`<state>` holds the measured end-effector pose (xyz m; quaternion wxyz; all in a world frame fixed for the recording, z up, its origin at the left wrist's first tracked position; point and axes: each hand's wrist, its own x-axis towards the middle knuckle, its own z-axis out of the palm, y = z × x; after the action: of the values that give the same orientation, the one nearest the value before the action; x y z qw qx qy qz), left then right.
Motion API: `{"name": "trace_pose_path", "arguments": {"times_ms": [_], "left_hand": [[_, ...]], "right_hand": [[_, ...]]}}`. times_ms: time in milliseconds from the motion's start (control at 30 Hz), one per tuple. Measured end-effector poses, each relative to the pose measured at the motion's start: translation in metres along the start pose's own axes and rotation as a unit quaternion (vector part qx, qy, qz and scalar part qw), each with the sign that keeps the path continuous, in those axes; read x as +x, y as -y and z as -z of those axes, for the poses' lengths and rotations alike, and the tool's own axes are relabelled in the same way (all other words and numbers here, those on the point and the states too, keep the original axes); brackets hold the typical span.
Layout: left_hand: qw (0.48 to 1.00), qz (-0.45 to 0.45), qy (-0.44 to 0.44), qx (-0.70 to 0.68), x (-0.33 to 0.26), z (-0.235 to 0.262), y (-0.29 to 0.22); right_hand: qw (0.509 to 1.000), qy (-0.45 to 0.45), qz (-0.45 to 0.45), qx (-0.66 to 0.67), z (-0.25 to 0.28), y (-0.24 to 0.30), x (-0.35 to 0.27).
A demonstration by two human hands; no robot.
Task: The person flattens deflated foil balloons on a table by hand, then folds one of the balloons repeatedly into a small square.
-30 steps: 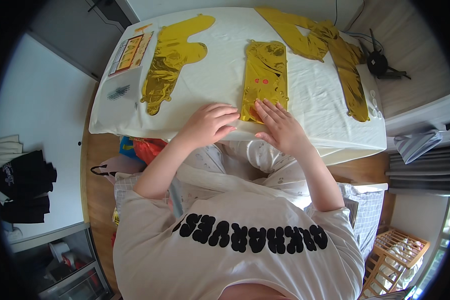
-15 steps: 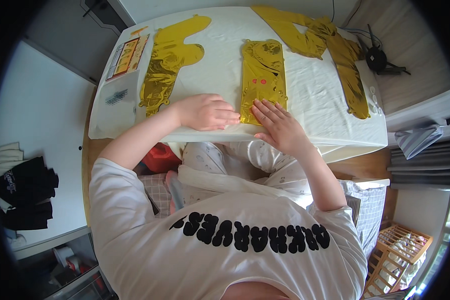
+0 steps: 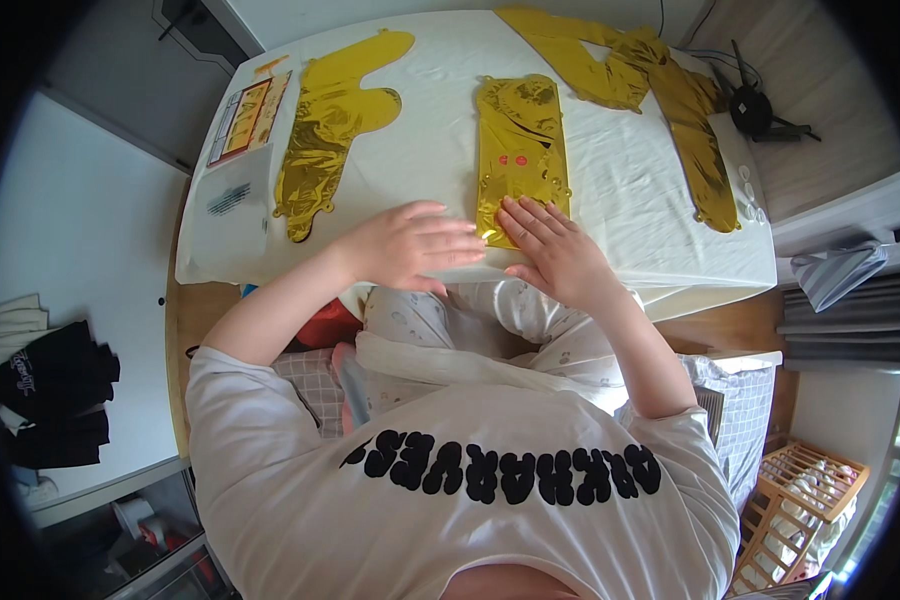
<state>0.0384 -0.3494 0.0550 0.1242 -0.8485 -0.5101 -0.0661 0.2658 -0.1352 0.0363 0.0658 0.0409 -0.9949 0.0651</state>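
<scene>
Both hands lie open and flat, clamping nothing: the right hand (image 3: 555, 255) presses the near end of the rectangular gold foil balloon (image 3: 521, 150), the left hand (image 3: 410, 247) rests just beside it on the white table (image 3: 420, 150). Beyond them, that balloon looks largely flattened; two other gold foil balloons (image 3: 330, 125) lie untouched farther out.

three gold foil balloons (image 3: 522, 150) on white table (image 3: 420, 160); one printed packet (image 3: 248, 105); one clear plastic bag (image 3: 232, 195); two hands (image 3: 410, 245).
</scene>
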Motion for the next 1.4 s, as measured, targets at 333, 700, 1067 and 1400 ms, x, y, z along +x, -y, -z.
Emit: {"name": "trace_pose_path", "arguments": {"times_ms": [333, 700, 1067, 1400], "left_hand": [[1.0, 0.024, 0.011, -0.003, 0.003, -0.011, -0.022], [0.992, 0.075, 0.026, -0.094, 0.0, -0.007, -0.027], [0.964, -0.021, -0.261, -0.051, 0.061, 0.132, -0.111], [0.624, -0.272, -0.475, -0.557, 0.072, 0.153, -0.126]], "right_hand": [[1.0, -0.005, 0.003, -0.002, 0.0, -0.001, -0.001], [1.0, 0.002, 0.003, 0.003, 0.001, -0.002, 0.0], [1.0, 0.004, 0.012, -0.008, -0.002, 0.0, 0.003], [1.0, 0.009, 0.004, -0.019, -0.002, -0.001, 0.002]]}}
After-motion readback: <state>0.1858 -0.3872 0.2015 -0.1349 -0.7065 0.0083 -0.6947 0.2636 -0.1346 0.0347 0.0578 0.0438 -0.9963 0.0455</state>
